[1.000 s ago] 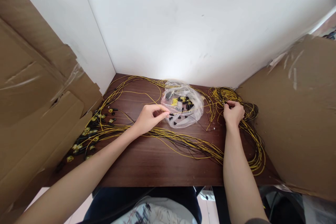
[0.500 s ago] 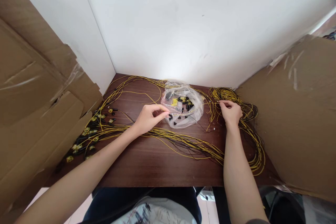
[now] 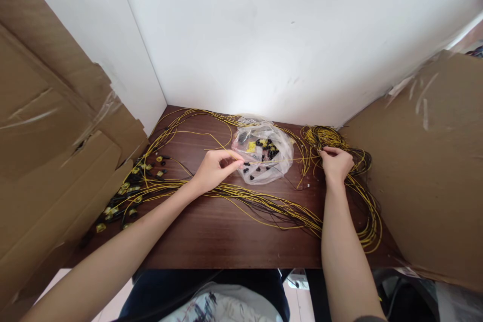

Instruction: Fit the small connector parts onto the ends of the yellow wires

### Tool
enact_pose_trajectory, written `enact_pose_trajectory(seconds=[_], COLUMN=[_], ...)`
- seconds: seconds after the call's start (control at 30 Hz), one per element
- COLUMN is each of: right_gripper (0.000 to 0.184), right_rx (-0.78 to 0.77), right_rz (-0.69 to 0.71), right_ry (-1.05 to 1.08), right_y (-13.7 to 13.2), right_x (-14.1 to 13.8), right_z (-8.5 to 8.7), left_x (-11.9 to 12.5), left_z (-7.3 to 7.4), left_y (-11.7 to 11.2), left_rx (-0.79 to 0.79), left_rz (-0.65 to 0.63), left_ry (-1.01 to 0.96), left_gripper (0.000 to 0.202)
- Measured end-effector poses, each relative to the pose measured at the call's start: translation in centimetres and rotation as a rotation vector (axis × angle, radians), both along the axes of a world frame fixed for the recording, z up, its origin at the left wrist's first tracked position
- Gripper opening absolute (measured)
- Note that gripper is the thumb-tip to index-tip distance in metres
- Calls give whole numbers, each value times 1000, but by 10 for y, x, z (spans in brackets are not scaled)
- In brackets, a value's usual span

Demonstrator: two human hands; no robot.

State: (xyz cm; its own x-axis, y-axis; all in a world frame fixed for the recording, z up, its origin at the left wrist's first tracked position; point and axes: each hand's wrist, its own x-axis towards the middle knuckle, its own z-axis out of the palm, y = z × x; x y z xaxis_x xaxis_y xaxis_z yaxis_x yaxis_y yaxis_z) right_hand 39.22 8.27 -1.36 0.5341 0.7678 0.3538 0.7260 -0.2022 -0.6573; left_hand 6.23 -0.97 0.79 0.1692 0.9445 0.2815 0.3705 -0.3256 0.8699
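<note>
My left hand (image 3: 216,169) pinches a thin yellow wire (image 3: 281,160) just left of a clear plastic bag (image 3: 264,150) that holds small black and yellow parts. The wire runs taut over the bag to my right hand (image 3: 335,165), whose fingers are closed on it at the edge of a coil of yellow and black wires (image 3: 332,138). A long bundle of yellow wires (image 3: 264,206) lies across the dark wooden table (image 3: 211,236) in front of both hands.
Wire ends with black connectors and yellow tags (image 3: 128,191) are heaped at the table's left edge. Cardboard sheets (image 3: 49,151) lean on the left, and another cardboard sheet (image 3: 430,161) stands on the right. A white wall (image 3: 264,35) closes the back.
My right hand shifted slightly right and back toward the coil, keeping its pinch on the wire. My left hand has hardly moved.
</note>
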Motion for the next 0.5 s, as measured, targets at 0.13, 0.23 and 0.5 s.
enact_pose_trajectory(seconds=[0.13, 0.23, 0.5], right_gripper=[18, 18, 16], right_rx=[48, 131, 231], right_rz=[18, -9, -29], right_ry=[77, 244, 712], right_y=[3, 7, 11], right_x=[2, 3, 4], right_z=[-6, -8, -3], left_x=[0, 1, 0], left_z=[0, 1, 1], left_y=[0, 0, 0], left_rx=[-7, -11, -29], left_rz=[0, 1, 2], left_ry=[-2, -7, -17], left_gripper=[19, 18, 18])
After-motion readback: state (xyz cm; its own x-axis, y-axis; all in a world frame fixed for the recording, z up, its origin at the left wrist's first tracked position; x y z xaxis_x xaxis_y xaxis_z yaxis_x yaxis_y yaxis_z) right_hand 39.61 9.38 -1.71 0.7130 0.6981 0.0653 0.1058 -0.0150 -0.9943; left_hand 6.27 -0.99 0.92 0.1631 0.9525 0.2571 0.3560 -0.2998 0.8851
